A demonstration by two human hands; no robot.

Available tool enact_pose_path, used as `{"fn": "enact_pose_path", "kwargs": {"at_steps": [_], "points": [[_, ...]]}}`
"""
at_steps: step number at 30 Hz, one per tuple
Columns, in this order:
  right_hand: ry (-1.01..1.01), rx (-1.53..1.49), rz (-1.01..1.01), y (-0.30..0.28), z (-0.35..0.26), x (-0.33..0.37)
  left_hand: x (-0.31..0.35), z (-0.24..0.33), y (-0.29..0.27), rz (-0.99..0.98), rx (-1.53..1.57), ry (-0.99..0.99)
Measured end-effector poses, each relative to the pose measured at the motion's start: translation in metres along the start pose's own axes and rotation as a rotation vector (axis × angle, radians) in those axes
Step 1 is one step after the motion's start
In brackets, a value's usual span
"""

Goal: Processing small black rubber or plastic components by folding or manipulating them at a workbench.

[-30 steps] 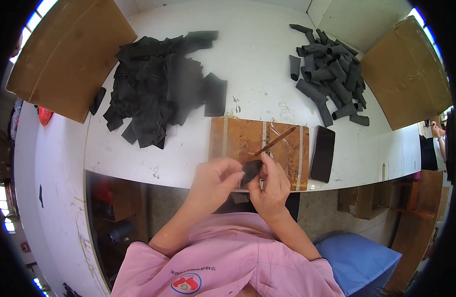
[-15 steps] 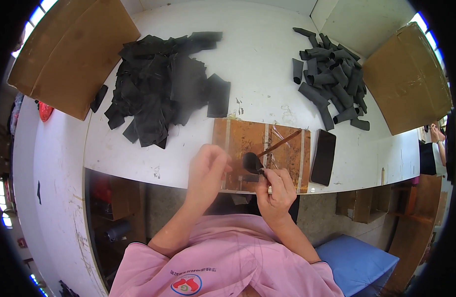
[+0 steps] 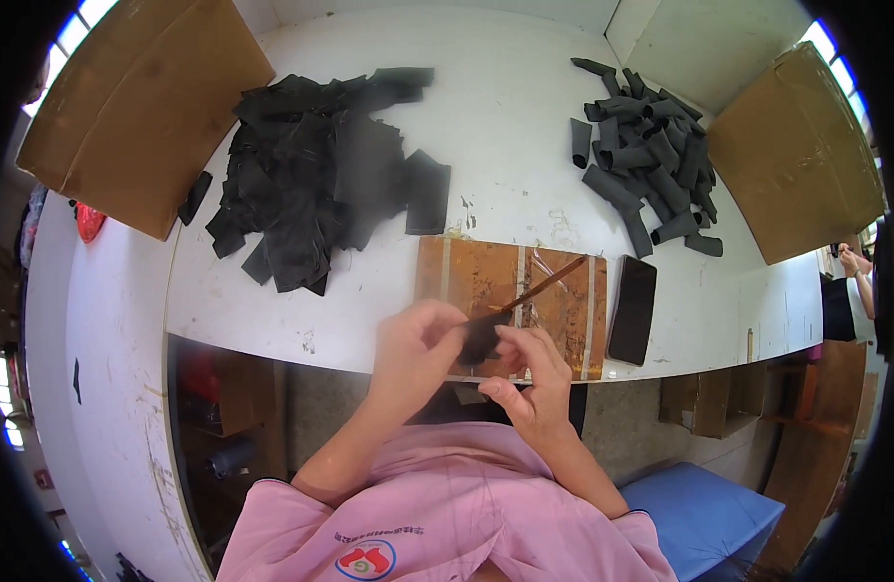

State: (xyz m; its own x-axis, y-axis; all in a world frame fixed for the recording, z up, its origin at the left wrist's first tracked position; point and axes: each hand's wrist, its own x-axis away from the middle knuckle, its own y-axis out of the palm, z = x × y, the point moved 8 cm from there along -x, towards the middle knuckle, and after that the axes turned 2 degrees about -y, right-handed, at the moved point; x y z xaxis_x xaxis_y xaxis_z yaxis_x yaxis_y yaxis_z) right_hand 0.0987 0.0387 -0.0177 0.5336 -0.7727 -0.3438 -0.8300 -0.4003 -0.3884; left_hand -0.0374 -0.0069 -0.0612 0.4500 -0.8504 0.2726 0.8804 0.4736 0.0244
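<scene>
Over the front of a worn brown board (image 3: 573, 339), my left hand (image 3: 418, 354) pinches a small piece of black fabric (image 3: 482, 341) at its left side. My right hand (image 3: 539, 378) is at the fabric's right edge, its fingertips against it and its thumb spread away below. A thin brown stick (image 3: 549, 282) lies slantwise on the board, its lower end reaching toward the fabric. Taped pale strips cross the board. To its right lies a black phone (image 3: 632, 310).
A heap of flat black fabric pieces (image 3: 302, 175) is at the back left; rolled dark tubes (image 3: 660, 155) are piled at the back right. Cardboard boxes (image 3: 142, 107) stand at both sides of the white table (image 3: 505, 126). A blue-covered seat (image 3: 704, 519) is at lower right.
My left hand has moved right and taken hold of the fabric. The fabric, a rounded loop in my right hand before, now lies flatter between both hands. The right thumb has spread away.
</scene>
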Motion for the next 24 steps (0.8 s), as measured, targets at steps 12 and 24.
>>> {"fn": "enact_pose_path", "kwargs": {"at_steps": [12,24], "points": [[0.01,0.269,0.15,0.007,0.012,-0.004,0.023,0.019,0.013,0.232,-0.172,0.405],[0.74,-1.32,-0.119,0.051,0.041,0.019,0.011,0.015,0.013,0.171,-0.039,0.371]]}}
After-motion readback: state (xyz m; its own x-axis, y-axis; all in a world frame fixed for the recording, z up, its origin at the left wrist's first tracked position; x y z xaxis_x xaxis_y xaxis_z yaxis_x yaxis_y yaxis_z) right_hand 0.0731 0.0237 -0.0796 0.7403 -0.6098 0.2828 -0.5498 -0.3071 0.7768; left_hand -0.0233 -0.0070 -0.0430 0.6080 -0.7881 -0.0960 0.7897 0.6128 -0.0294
